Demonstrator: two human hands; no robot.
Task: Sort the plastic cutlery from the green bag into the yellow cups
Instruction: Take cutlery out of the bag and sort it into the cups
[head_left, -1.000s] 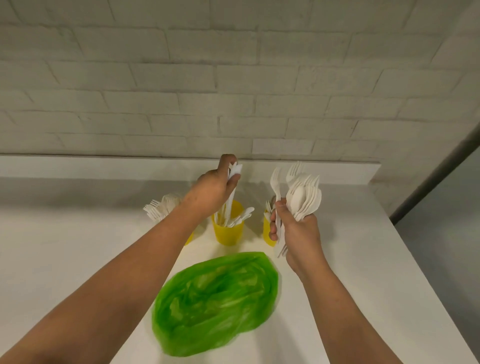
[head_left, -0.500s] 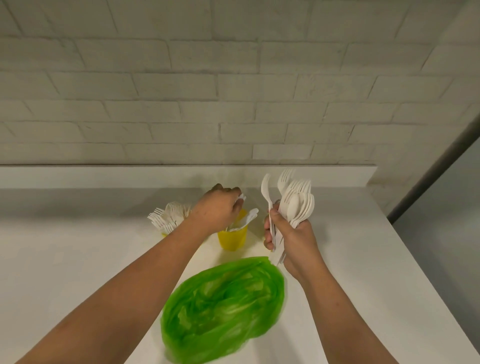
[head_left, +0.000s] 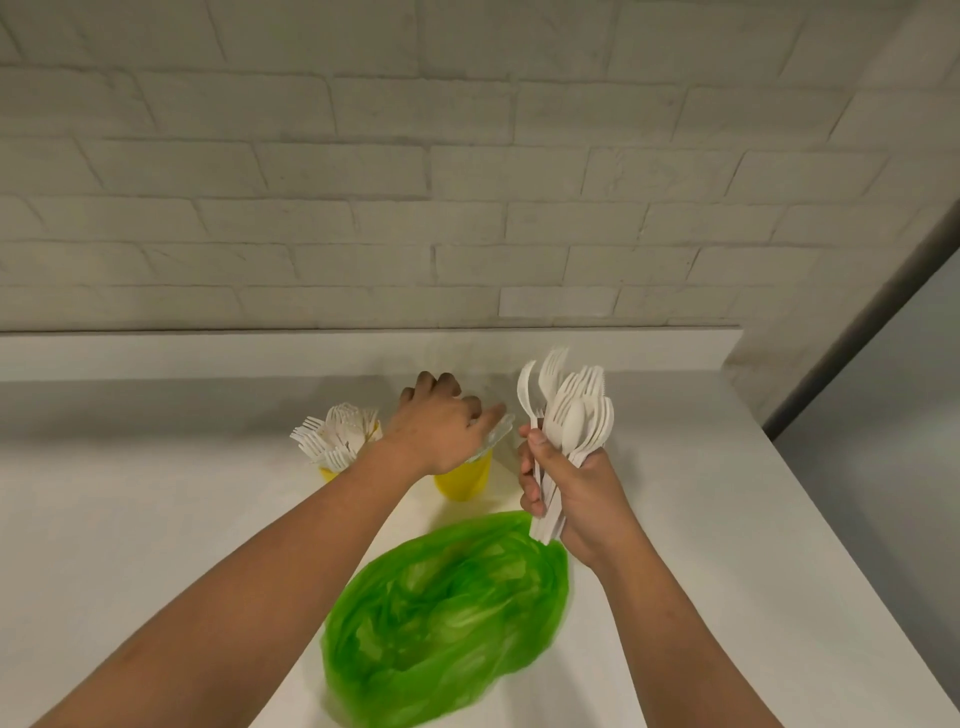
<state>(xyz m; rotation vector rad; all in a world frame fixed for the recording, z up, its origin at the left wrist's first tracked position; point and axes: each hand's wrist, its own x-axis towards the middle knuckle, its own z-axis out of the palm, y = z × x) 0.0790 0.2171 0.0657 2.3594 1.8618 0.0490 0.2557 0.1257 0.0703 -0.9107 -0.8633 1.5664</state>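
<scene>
R hand (head_left: 576, 488) grips cutlery bunch (head_left: 574, 415), centre-right, as stock to sort from. L hand (head_left: 441, 426) over middle yellow cup (head_left: 465, 480), prob. dropping a piece in; its grip — can't tell. Green bag (head_left: 447, 623) lower centre.

- The green bag (head_left: 447, 623) in front of me is a bright, see-through green, with paler streaks in its creases.
- The middle cup (head_left: 464, 480) and the left cup (head_left: 328, 473) are both plain yellow.
- The forks (head_left: 335, 439) in the left cup are white.
- The bundle of forks and spoons (head_left: 571, 426) I hold is white too.
- The counter (head_left: 130, 545) is plain white.
- The wall (head_left: 415, 182) is off-white brick in staggered courses.
</scene>
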